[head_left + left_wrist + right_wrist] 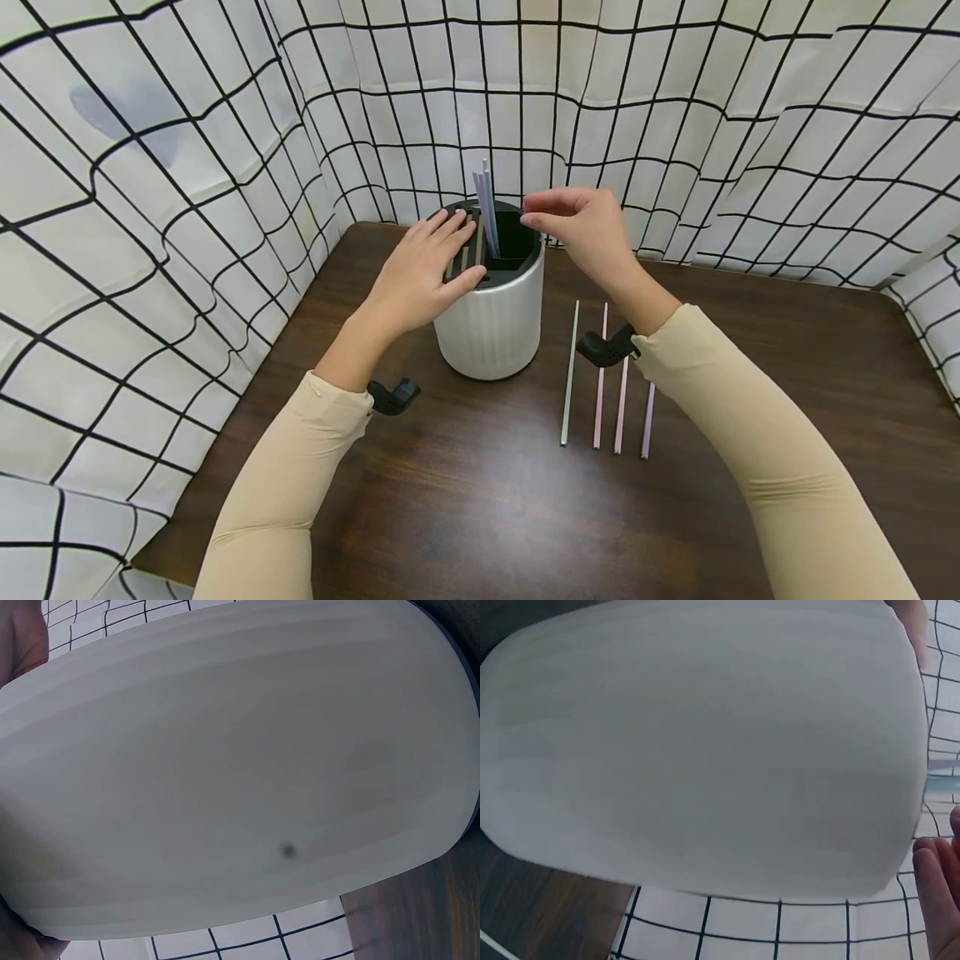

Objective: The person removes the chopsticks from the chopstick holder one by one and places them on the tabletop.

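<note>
A white ribbed utensil holder (491, 329) with a black slotted top (480, 242) stands upright on the table. Several thin pastel sticks (487, 204) lean inside its open compartment, their upper ends above the rim. My left hand (423, 271) rests on the slotted top, fingers spread and straight, thumb along the front rim. At the rim's right side is my right hand (581, 221), its thumb and fingers loosely bent with a gap between them and nothing showing in it. The holder's wall (240, 772) fills most of the left wrist view and its curved side (705, 750) the right wrist view.
Right of the holder, a pale green stick (570, 375), two pink sticks (598, 408) and a purple stick (648, 421) lie side by side, partly under the right forearm. A white grid-patterned cloth (637, 108) encloses the dark wooden table (480, 500) at the back and sides.
</note>
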Tool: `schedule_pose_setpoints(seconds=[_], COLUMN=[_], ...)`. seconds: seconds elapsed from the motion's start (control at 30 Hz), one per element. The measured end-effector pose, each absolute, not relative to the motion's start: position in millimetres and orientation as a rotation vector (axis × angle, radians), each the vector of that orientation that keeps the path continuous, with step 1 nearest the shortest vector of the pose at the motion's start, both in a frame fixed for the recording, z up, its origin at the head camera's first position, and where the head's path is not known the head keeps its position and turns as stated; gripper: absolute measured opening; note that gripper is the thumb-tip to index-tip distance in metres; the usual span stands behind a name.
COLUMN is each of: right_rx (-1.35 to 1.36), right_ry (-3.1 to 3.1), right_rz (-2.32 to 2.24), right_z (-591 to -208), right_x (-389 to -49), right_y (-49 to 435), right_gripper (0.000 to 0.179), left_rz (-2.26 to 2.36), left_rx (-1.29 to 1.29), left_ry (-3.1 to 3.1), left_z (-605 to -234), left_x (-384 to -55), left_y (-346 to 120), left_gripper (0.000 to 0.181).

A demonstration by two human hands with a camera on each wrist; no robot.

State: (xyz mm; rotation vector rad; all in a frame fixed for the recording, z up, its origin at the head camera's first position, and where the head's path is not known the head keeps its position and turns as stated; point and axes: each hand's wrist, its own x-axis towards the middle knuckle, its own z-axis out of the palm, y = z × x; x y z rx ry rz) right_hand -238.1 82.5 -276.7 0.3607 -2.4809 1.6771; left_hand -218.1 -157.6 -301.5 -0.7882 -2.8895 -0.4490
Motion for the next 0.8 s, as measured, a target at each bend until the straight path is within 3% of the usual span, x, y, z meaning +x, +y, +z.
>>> schedule_pose_setpoints(seconds=[0.8], right_rx=[0.387], right_ry=[-2.46], right_rz=[1.783], right_z=[-281.4], right_x=[-248.4], right_y=[48.5], right_gripper=[0.027], left_rz=[-0.456], left_rx=[-0.793], left_ry=[-2.86], left_z=[-303.8], left_x=[-218.6], left_y=[-158.0], left_gripper=[0.07])
